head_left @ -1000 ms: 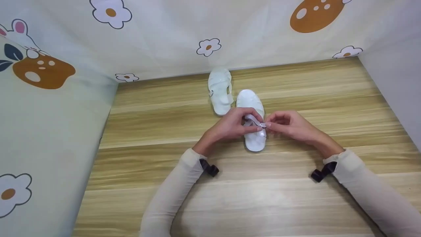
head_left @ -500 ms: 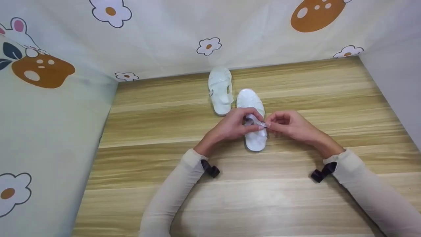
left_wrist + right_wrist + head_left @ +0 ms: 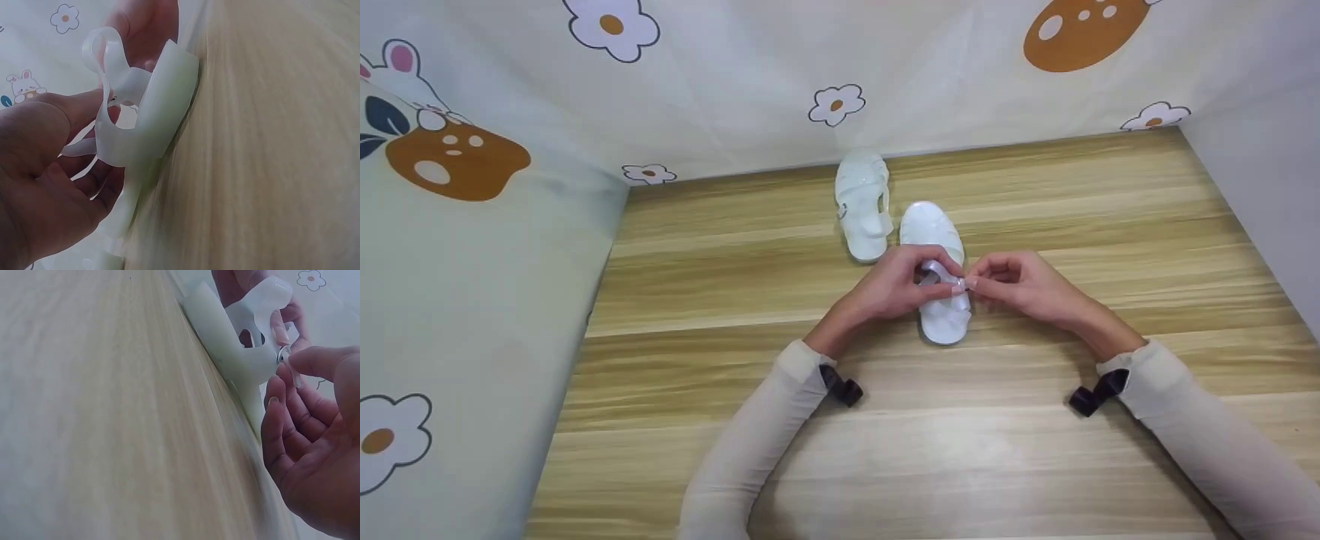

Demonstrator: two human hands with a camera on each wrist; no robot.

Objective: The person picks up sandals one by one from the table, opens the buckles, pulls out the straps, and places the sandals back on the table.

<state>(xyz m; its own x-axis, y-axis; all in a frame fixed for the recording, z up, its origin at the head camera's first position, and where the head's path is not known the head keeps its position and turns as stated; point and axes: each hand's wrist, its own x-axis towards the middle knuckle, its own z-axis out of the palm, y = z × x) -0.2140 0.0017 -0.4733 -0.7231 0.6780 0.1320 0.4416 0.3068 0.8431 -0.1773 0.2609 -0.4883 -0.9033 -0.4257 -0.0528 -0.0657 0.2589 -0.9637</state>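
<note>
A white jelly sandal (image 3: 934,229) lies on the wooden floor (image 3: 885,450), toe away from me. My left hand (image 3: 896,289) pinches its ankle strap (image 3: 936,270) from the left. My right hand (image 3: 1020,289) pinches the strap's end and small buckle (image 3: 960,283) from the right. In the left wrist view the strap (image 3: 107,53) loops up above the sandal's heel wall (image 3: 163,107), with my thumb (image 3: 50,121) against it. The right wrist view shows my fingertips (image 3: 281,363) at the buckle beside the heel (image 3: 225,337). A second white sandal (image 3: 861,202) lies just behind and to the left.
Patterned cloth walls (image 3: 735,82) with flowers and mushrooms close off the back and left (image 3: 450,262). A plain grey wall (image 3: 1260,172) stands at the right. Both sleeves are cream, with a dark strap at each wrist (image 3: 840,388).
The sandal has shifted slightly away from me and the strap loop has tightened a little between my fingers. Both hands stay at the buckle.
</note>
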